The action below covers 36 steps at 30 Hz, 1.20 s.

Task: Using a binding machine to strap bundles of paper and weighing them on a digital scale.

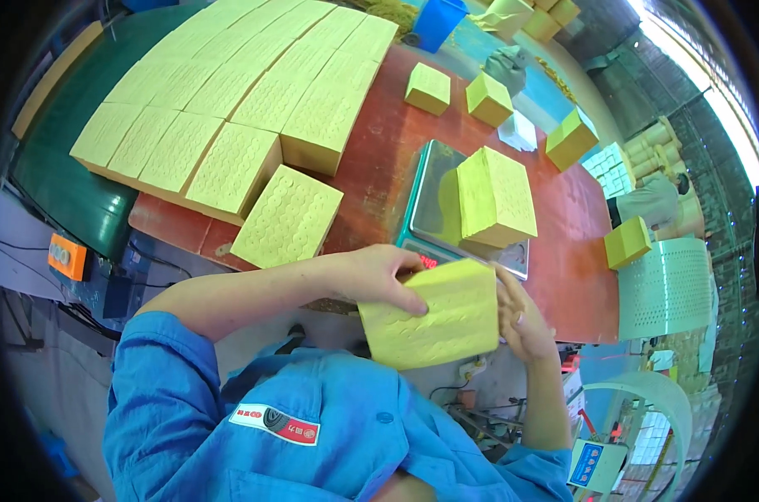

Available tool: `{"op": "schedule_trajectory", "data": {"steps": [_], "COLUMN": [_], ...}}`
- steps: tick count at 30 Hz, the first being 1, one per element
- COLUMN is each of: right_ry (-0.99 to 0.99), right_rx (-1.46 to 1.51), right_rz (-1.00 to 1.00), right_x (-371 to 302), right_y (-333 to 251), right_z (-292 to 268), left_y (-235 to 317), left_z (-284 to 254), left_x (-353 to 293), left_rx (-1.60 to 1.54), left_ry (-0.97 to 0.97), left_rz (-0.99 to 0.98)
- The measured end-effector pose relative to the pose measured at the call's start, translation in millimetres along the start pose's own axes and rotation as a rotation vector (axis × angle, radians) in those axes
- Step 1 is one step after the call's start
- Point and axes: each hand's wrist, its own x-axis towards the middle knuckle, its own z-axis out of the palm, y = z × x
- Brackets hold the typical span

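In front of my chest a yellow paper stack (438, 326) is held tilted, with rows of punched marks on its broad face. My left hand (383, 276) grips its upper left edge, the thumb lying across the face. My right hand (523, 318) presses its fingers against the right edge; some fingertips are hidden behind it. Just beyond stands a flat scale (429, 197) with a metal plate, a green rim and a lit red display. On its plate rests a thick yellow paper block (500, 197). My left forearm passes close to a separate yellow block (287, 216) on the table.
Rows of yellow blocks (229, 84) cover the left of the red table (371, 138) and a green belt (61, 184). Several single blocks (490, 96) stand along its far and right side. A blue bin (438, 23) is behind; a person (647, 201) is at the right.
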Motion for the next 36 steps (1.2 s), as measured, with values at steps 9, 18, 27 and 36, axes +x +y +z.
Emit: {"op": "schedule_trajectory", "data": {"steps": [9,18,27,36], "right_ry": [0.21,0.352,0.18,0.135], "right_rx": [0.198,-0.071,-0.091,-0.141], "right_rz": [-0.23,-0.321,-0.142,-0.16], "right_x": [-13,93,150,163], "right_y": [-13,-99,-70,-60], "right_z": [-13,-139,-191,-211], "left_y": [33,118,90,77], "left_z": [6,-19,-17,-17], "left_x": [37,165,190,203], "left_rx": [-0.661,-0.549,-0.47,-0.41], "left_ry": [0.222,0.448,0.639,0.703], "left_rz": [0.002,0.126,-0.097,-0.147]}}
